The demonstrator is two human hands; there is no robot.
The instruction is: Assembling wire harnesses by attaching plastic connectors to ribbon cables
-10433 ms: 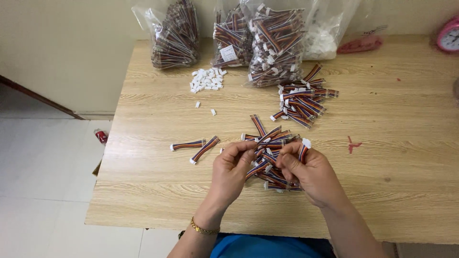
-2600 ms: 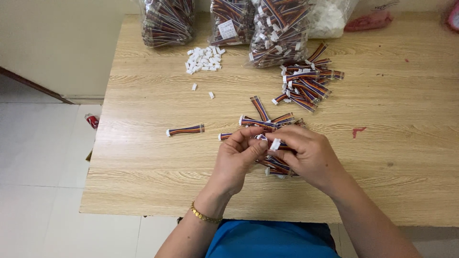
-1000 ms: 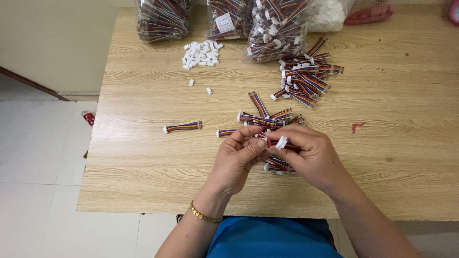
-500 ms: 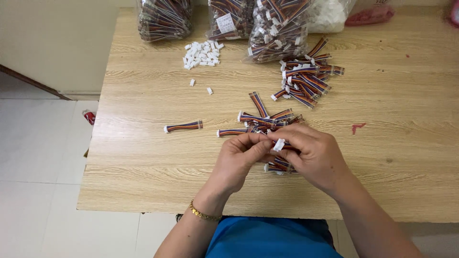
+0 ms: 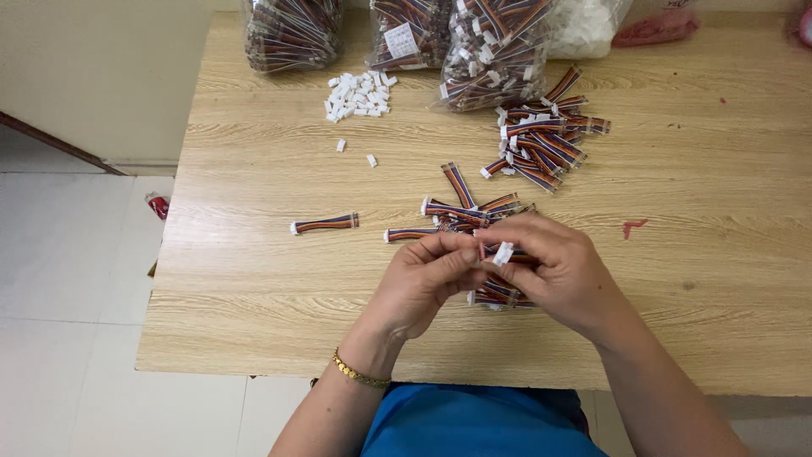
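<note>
Pale wood-grain laminate covers the table (image 5: 719, 279), which stands on a floor of light tiles (image 5: 68, 254) beside a cream wall. Along the far edge lie clear bags (image 5: 292, 34) stuffed with striped ribbon cables, with a heap of small white connector housings (image 5: 359, 91) in front of them and a loose pile of finished cables (image 5: 541, 140) to the right. One single cable (image 5: 325, 223) lies apart, nearer the left. Both hands meet over a smaller bundle (image 5: 499, 292) in the middle of the table. The left hand (image 5: 423, 283) has its fingers curled, pinching one end of a short multicoloured cable (image 5: 491, 251), and the right hand (image 5: 562, 271) is closed about the other end, thumb and forefinger pressing a white connector (image 5: 503, 253). The cable looks very light and limp, so it would likely flop if held mid-length; the rigid plastic housing seems the surer place to grip, though it is small and probably slippery, and the fine wire ends could bend.
</note>
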